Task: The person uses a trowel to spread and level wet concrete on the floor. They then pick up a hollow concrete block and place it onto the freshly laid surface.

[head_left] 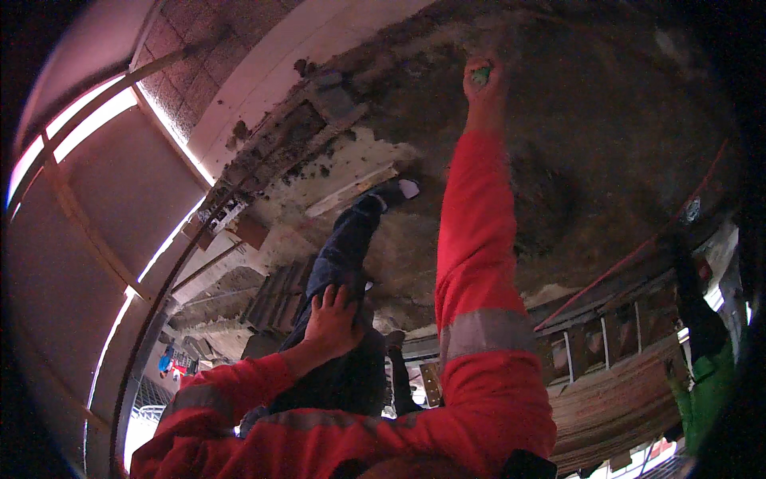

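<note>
Red high-visibility jacket sleeves (479, 239), grey reflective bands (487, 331) around both; dark navy trousers (343, 255); bare hands.

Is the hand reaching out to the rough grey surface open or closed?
Closed: the right hand is curled round a small green thing, pressed to the grey surface.

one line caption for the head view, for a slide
Right hand presses a green object against a rough dark surface; left hand rests on a dark trouser leg.

We stretch our right hand (483, 77) far out, fingers curled closed; our left hand (331, 319) rests flat on our knee (351, 239).
</note>
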Demonstrator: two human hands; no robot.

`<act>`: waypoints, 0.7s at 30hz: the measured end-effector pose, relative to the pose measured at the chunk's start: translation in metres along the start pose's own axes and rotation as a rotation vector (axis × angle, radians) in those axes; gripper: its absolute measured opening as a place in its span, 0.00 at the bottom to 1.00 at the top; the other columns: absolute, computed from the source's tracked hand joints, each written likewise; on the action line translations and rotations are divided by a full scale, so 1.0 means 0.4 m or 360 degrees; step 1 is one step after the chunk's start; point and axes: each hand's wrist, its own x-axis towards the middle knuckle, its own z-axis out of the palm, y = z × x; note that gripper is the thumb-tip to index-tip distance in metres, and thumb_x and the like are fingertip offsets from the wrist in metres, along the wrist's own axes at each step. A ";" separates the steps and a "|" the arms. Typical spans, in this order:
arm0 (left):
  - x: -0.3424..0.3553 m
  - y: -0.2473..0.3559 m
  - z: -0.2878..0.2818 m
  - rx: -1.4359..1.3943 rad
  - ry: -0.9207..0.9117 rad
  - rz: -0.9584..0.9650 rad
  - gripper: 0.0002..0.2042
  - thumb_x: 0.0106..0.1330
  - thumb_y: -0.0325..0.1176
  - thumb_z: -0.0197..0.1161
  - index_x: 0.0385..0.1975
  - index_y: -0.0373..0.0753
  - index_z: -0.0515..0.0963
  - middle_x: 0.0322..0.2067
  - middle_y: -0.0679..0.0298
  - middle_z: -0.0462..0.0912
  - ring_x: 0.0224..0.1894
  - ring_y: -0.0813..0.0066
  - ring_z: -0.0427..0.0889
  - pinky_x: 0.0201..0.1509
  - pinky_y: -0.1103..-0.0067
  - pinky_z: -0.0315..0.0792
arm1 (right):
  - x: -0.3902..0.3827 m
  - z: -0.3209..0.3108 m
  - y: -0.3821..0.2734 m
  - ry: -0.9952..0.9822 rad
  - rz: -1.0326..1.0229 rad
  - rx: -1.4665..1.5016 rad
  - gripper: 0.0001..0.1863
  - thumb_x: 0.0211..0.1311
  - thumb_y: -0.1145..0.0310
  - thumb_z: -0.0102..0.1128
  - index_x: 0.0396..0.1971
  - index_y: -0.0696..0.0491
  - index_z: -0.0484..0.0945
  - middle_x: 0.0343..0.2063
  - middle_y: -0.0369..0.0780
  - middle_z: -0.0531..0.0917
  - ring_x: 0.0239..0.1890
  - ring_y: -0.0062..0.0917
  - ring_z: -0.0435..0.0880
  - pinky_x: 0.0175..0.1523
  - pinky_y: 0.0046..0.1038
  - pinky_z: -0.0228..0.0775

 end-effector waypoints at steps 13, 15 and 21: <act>0.004 0.010 0.000 0.0103 -0.0011 -0.0006 0.28 0.58 0.50 0.54 0.52 0.35 0.70 0.62 0.48 0.57 0.65 0.45 0.53 0.62 0.51 0.54 | -0.053 0.010 0.079 0.0157 -0.0345 -0.0751 0.02 0.57 0.73 0.50 0.28 0.54 0.67 0.19 0.35 0.68 0.19 0.21 0.67 0.22 0.24 0.60; 0.002 0.012 -0.001 0.0076 0.0002 0.0009 0.28 0.57 0.51 0.55 0.51 0.35 0.70 0.62 0.48 0.57 0.65 0.44 0.53 0.61 0.51 0.54 | -0.121 0.048 0.116 0.0246 -0.0138 -0.0591 0.03 0.56 0.73 0.51 0.27 0.53 0.67 0.19 0.35 0.67 0.19 0.21 0.67 0.22 0.24 0.60; 0.012 0.018 0.003 0.0149 -0.0026 0.0071 0.28 0.56 0.51 0.56 0.52 0.36 0.70 0.61 0.48 0.58 0.63 0.45 0.55 0.61 0.51 0.55 | -0.198 0.024 0.275 0.0344 -0.0007 -0.0407 0.04 0.56 0.70 0.52 0.27 0.52 0.67 0.17 0.36 0.68 0.17 0.23 0.68 0.23 0.26 0.61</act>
